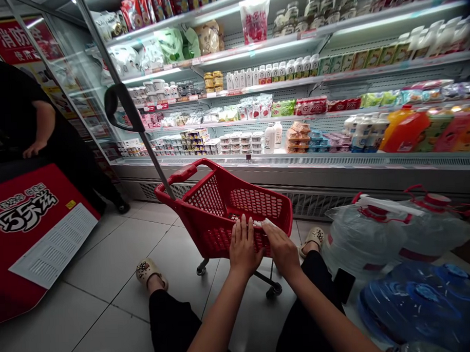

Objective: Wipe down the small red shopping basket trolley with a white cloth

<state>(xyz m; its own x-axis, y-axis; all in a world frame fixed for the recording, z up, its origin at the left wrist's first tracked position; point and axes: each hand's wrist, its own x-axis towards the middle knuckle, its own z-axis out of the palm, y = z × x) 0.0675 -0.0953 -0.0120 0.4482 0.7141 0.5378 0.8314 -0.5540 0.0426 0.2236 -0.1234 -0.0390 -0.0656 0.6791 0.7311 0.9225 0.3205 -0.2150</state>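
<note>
A red plastic shopping basket trolley point(206, 232) stands on the floor between my legs, its grey pull handle point(138, 125) slanting up to the left. My left hand point(244, 250) is open at the near side of the trolley, fingers stretched upward over its rim. Beside it, my right hand point(283, 250) lies against the same rim with its fingers extended to the upper left. Something small and white shows by its fingertips; I cannot tell what it is. Neither hand appears to hold anything. The bottom of the basket is mostly hidden by its near wall.
A lit refrigerated shelf point(257, 162) of bottles, cups and packs runs along the back. Large clear water jugs point(364, 233) and blue water jugs point(416, 298) stand at right, near a dark phone point(343, 285). A person point(43, 111) stands behind a red freezer point(38, 275) at left.
</note>
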